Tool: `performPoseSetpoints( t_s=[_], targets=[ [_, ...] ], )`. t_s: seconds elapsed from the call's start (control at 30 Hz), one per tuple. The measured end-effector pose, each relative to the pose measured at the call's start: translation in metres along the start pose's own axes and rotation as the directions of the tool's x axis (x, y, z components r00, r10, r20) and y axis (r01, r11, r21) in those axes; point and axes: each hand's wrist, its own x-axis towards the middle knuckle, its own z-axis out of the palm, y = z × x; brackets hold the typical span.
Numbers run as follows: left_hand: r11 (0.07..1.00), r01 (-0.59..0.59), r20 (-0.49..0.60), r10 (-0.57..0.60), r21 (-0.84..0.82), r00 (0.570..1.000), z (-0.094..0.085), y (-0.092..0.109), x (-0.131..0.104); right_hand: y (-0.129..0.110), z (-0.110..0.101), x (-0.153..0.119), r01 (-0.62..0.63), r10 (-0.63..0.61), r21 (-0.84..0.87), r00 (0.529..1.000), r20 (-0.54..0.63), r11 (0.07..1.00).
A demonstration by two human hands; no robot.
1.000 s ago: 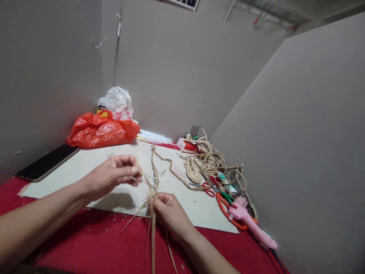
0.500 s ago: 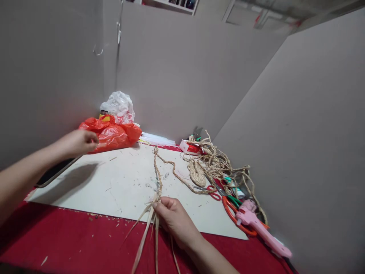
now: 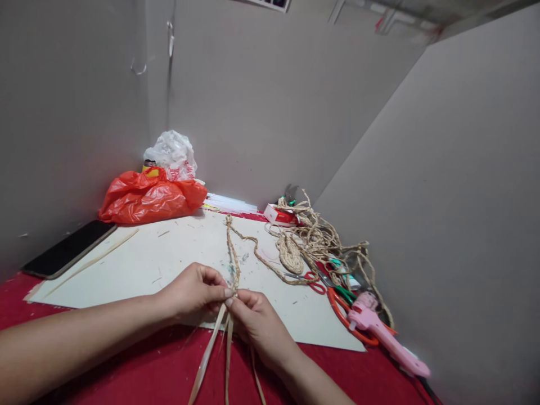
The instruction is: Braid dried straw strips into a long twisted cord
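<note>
A thin braid of tan straw (image 3: 234,256) runs down the middle of the white board (image 3: 181,247). At its lower end my left hand (image 3: 196,292) is closed in a pinch on the strands, from the left. My right hand (image 3: 261,320) pinches the same spot from the right, and the fingertips of both hands nearly touch. Loose flat straw strands (image 3: 208,357) hang below the fingers toward the near edge. From the braid's top, a twisted cord (image 3: 264,261) leads right to a coiled oval straw piece (image 3: 290,254).
A phone (image 3: 67,247) and a straw strip (image 3: 99,259) lie at left, below an orange bag (image 3: 154,197). On the right are tangled cord (image 3: 316,230), red-handled scissors (image 3: 316,283) and a pink glue gun (image 3: 386,337). Grey panels (image 3: 261,112) stand behind.
My left hand has come from beside the orange bag to the braid's lower end and closed there. A straw strip now shows beside the phone. My right hand keeps its pinch.
</note>
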Motion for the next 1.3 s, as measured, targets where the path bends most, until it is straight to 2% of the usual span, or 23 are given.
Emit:
performPoseSetpoints(
  t_s=[0.1, 0.23, 0.3, 0.43, 0.53, 0.63, 0.7, 0.8, 0.87, 0.93, 1.1, 1.3],
  targets=[
    [0.991, 0.055, -0.016, -0.057, -0.126, 0.998, -0.001, 0.001, -0.002, -0.002, -0.001, -0.001, 0.002, -0.003, 0.024, 0.999, 0.039, 1.0],
    [0.99, 0.069, -0.072, -0.078, -0.119, 0.994, 0.002, 0.006, -0.009, -0.001, -0.003, 0.0, -0.016, 0.011, 0.059, 0.995, 0.097, 0.998],
    [0.996, 0.034, -0.063, -0.039, -0.078, 0.997, 0.002, 0.008, -0.011, 0.0, -0.004, 0.001, -0.043, 0.032, 0.082, 0.991, 0.132, 0.996],
    [0.987, -0.128, -0.049, 0.133, 0.098, 0.99, -0.004, 0.01, -0.01, 0.0, -0.008, 0.001, -0.082, 0.063, 0.106, 0.983, 0.17, 0.991],
    [0.974, -0.173, 0.041, 0.169, 0.147, 0.985, -0.008, 0.01, -0.012, -0.002, -0.009, 0.001, -0.094, 0.072, 0.116, 0.981, 0.182, 0.989],
    [0.981, -0.107, 0.162, 0.081, 0.161, 0.983, -0.007, 0.007, -0.016, -0.003, -0.009, 0.001, -0.097, 0.075, 0.108, 0.979, 0.189, 0.989],
    [0.98, -0.08, 0.187, 0.046, 0.181, 0.981, -0.007, 0.005, -0.017, -0.003, -0.009, 0.001, -0.1, 0.08, 0.096, 0.978, 0.194, 0.99],
    [0.964, -0.139, 0.185, 0.098, 0.226, 0.978, -0.008, 0.003, -0.018, -0.001, -0.01, 0.001, -0.097, 0.079, 0.075, 0.975, 0.207, 0.992],
    [0.958, -0.164, 0.18, 0.123, 0.235, 0.976, -0.009, 0.004, -0.017, -0.001, -0.011, 0.001, -0.087, 0.078, 0.034, 0.973, 0.219, 0.996],
    [0.962, -0.141, 0.172, 0.101, 0.235, 0.98, -0.01, 0.006, -0.018, -0.001, -0.012, 0.001, -0.072, 0.077, -0.031, 0.971, 0.226, 0.997],
    [0.928, -0.102, 0.118, 0.064, 0.357, 0.991, -0.011, 0.012, -0.02, -0.006, -0.01, 0.0, 0.014, 0.034, -0.231, 0.979, 0.202, 0.973],
    [0.94, -0.07, 0.195, 0.004, 0.335, 0.981, -0.019, 0.012, -0.017, -0.009, -0.012, -0.002, 0.089, 0.004, -0.417, 0.976, 0.216, 0.905]
  ],
)
